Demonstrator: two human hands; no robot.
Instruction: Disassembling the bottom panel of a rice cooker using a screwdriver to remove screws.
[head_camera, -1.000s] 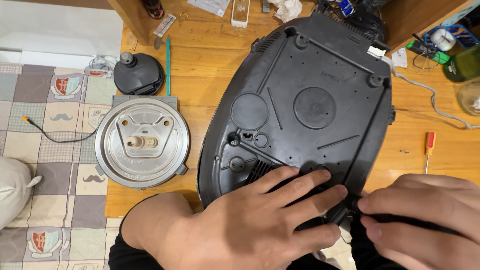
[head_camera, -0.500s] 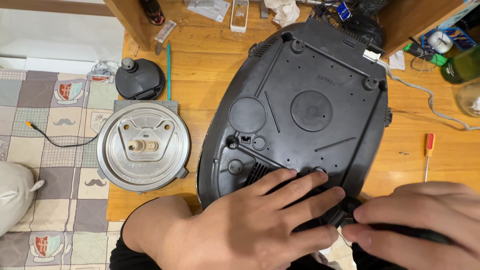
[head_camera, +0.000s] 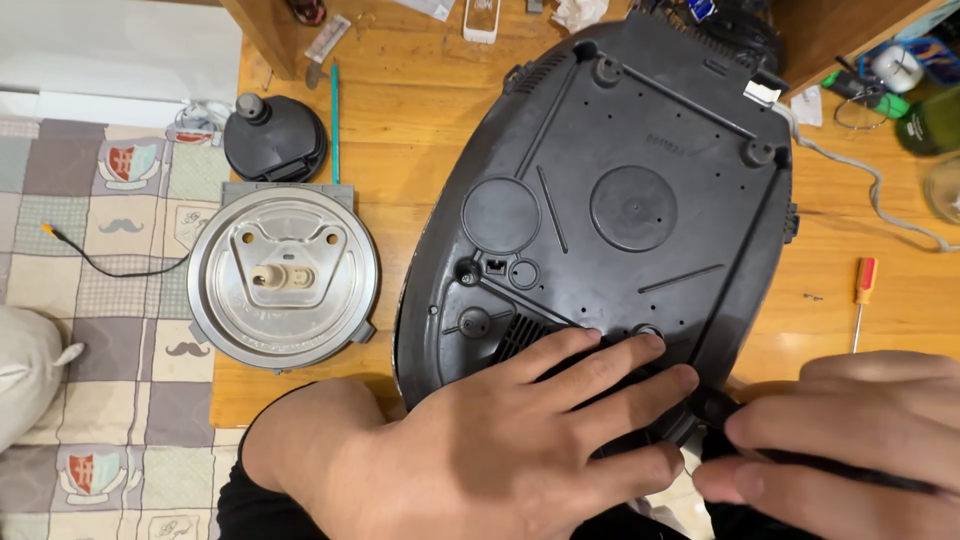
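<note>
Both hands meet at the black appliance base (head_camera: 620, 210): left fingers (head_camera: 600, 375) spread flat, right fingers (head_camera: 790, 430) pinching a dark tool (head_camera: 720, 410).

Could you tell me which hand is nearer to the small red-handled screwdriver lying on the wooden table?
Right. The right hand lies just below the screwdriver; the left hand rests farther off on the black appliance base.

Evenly and warmly lit from overhead, bright without harsh contrast. Soft sheen on the round metal lid (head_camera: 283, 280) at left and faint highlights across the black plastic base (head_camera: 610, 210) in the centre. Weak shadow under the left hand (head_camera: 500, 450) at the lower middle. Sharp through the middle of the frame; slightly soft on the right hand (head_camera: 850, 440) at the lower right. Mild wide-angle stretch toward the corners.
</note>
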